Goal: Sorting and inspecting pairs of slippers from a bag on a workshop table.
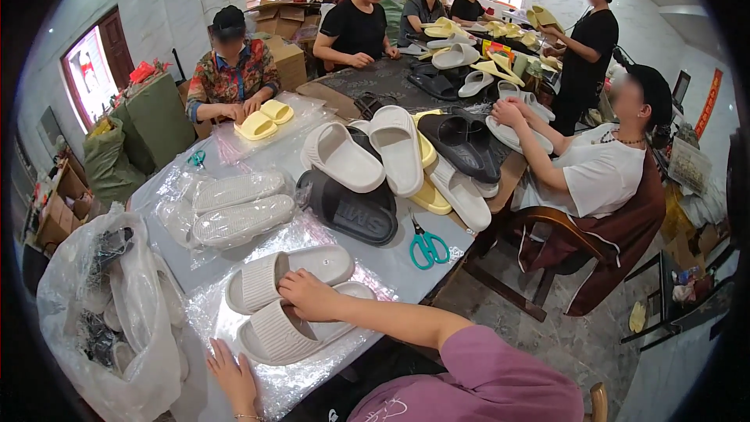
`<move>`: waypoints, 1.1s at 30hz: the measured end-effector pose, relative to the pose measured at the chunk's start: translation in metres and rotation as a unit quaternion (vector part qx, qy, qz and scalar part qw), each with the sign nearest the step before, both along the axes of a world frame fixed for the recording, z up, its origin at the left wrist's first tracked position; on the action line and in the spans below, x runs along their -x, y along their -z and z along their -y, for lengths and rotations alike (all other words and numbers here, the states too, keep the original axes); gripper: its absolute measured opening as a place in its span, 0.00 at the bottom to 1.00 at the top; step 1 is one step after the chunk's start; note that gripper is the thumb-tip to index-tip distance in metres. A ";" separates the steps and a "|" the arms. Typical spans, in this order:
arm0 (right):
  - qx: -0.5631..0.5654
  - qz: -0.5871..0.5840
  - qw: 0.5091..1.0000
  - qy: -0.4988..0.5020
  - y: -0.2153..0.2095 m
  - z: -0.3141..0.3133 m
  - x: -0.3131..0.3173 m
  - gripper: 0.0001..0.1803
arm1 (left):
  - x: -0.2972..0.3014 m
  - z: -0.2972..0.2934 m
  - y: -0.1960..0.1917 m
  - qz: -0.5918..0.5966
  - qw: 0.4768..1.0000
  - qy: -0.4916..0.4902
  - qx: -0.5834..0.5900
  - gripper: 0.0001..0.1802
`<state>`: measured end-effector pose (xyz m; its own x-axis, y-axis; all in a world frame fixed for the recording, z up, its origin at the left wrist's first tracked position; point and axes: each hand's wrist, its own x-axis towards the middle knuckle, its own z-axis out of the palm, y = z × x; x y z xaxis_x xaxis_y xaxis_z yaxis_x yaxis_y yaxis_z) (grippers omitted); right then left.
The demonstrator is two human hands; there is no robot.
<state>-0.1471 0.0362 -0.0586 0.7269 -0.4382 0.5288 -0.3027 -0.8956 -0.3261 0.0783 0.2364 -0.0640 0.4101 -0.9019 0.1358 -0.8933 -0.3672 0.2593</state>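
A pair of light grey slide sandals with ribbed straps lies side by side in front of me on clear plastic bags [209,306]. My right hand [311,295] reaches across from the right, its fingers curled over the strap edges between the far slide [260,280] and the near slide [280,334]. It grips at least the near slide; whether it also grips the far one is unclear. My left hand [232,381] rests with fingers spread on the plastic beside the near slide's toe. Just beyond, another grey pair [244,215] sits wrapped in clear plastic.
Loose grey, black and yellow slides [344,158] are heaped ahead. Teal-handled scissors [428,248] lie near the table's right edge. A large plastic sack [148,344] of bagged footwear stands at left. Several people work around the tables, one seated at right on a wooden chair [558,227].
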 end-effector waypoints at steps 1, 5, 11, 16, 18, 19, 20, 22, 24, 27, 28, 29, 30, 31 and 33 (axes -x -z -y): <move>-0.002 -0.002 1.000 -0.004 0.000 0.000 0.001 0.13 | 0.000 0.000 0.000 0.001 1.000 -0.001 -0.003 0.34; 0.006 0.010 1.000 -0.002 0.000 -0.001 -0.004 0.14 | -0.005 -0.002 0.001 0.010 1.000 -0.005 -0.012 0.34; -0.015 -0.003 1.000 0.003 0.001 0.002 -0.003 0.14 | -0.006 0.002 0.006 0.010 1.000 -0.006 -0.017 0.34; -0.008 0.003 1.000 -0.009 0.001 0.003 0.000 0.15 | 0.002 0.003 0.000 -0.007 1.000 -0.012 -0.005 0.34; 0.022 0.015 1.000 0.003 0.003 0.001 -0.001 0.15 | 0.002 0.002 -0.002 -0.007 1.000 -0.013 -0.011 0.34; 0.017 0.017 1.000 -0.002 0.003 0.001 -0.001 0.15 | 0.002 0.001 -0.002 -0.007 1.000 -0.014 -0.012 0.34; 0.017 0.017 1.000 -0.002 0.004 0.001 -0.002 0.15 | 0.002 0.001 -0.001 -0.009 1.000 -0.013 -0.008 0.34; 0.026 0.020 0.999 0.003 0.005 0.001 -0.003 0.15 | 0.002 0.000 -0.002 -0.012 1.000 -0.011 -0.005 0.34; 0.017 0.021 1.000 0.000 0.003 0.001 -0.002 0.15 | 0.002 0.000 -0.004 -0.004 0.999 -0.019 -0.035 0.35; 0.012 0.012 1.000 0.002 0.002 0.001 -0.002 0.15 | 0.004 0.002 -0.005 0.003 0.999 -0.024 -0.040 0.35; 0.015 0.003 1.000 0.006 0.002 0.001 -0.002 0.16 | 0.003 0.002 -0.004 0.003 0.999 -0.024 -0.041 0.35; 0.015 0.003 1.000 0.005 0.001 0.001 -0.002 0.16 | 0.001 0.001 -0.003 0.006 0.999 -0.022 -0.040 0.35; 0.013 0.003 1.000 0.003 0.000 0.000 -0.002 0.15 | 0.000 0.001 -0.002 0.010 0.999 -0.020 -0.039 0.35; 0.012 0.002 1.000 0.001 -0.001 -0.001 -0.002 0.15 | 0.000 0.000 -0.002 0.010 0.999 -0.021 -0.039 0.35; 0.009 0.007 1.000 0.000 -0.001 0.000 -0.001 0.15 | 0.000 0.001 -0.003 0.006 0.999 -0.021 -0.036 0.35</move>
